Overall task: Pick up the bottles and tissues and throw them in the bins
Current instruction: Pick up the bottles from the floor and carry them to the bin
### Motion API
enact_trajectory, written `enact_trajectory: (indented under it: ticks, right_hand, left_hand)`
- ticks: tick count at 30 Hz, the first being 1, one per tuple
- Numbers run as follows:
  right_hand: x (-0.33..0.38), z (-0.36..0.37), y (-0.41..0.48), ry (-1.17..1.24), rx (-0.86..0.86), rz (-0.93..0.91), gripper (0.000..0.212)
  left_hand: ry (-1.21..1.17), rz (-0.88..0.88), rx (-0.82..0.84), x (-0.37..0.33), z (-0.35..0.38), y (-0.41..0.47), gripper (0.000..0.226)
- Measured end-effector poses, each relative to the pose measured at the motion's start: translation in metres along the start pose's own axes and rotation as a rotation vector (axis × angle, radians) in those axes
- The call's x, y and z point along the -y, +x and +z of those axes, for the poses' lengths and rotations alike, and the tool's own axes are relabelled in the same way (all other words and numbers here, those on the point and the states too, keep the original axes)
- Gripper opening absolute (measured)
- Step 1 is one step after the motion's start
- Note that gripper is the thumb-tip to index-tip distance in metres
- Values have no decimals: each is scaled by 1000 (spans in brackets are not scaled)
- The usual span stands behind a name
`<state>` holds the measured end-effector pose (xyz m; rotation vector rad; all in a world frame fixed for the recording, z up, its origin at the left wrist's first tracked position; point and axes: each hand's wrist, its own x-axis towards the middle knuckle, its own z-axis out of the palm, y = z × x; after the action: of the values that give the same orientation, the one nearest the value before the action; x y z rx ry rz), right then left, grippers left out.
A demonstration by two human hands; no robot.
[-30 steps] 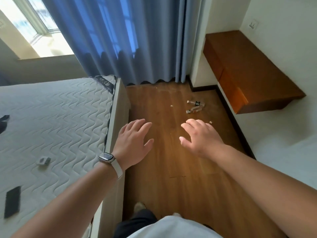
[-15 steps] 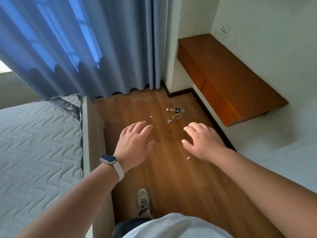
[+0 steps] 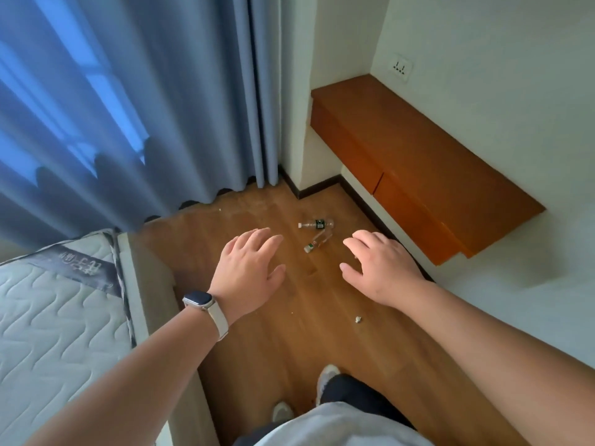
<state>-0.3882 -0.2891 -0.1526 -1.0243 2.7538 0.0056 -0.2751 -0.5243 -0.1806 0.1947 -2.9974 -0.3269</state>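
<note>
Two bottles, floor, both hands empty and spread.
Near bottle (image 3: 317,242) is angled toward wooden shelf (image 3: 428,175), far bottle (image 3: 316,224) crosswise behind it; right hand (image 3: 383,265) is judged marginally nearer than left hand (image 3: 248,272).

Single head-worn wide-angle view, looking forward and steeply down from standing height. Left hand (image 3: 248,275) and right hand (image 3: 383,268) are filling mid-frame close up; floor (image 3: 257,342) is lying far below them, bed (image 3: 58,317) left of the hands.
</note>
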Motion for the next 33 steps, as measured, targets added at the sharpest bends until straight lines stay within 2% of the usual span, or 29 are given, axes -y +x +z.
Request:
enact_trajectory:
  ticks: [11,16,20,27,33]
  right_hand:
    - [-43,24,162,50,48,-32,52]
    - [-70,2,241,82,56,-67,56]
    - [-92,-17,296,80,49,-84,56]
    - [-118,-33,342,138,22,-31,56]
    - [-131,-12,368,171,85,91,58]
  left_hand:
    - [67,23,98,49,38,154,53]
    - [148,54,178,68,31,236,52]
    - [202,78,160,77,29,298,55]
    - [197,172,162,85,37,371,61]
    - [186,262,174,96,64,423,50]
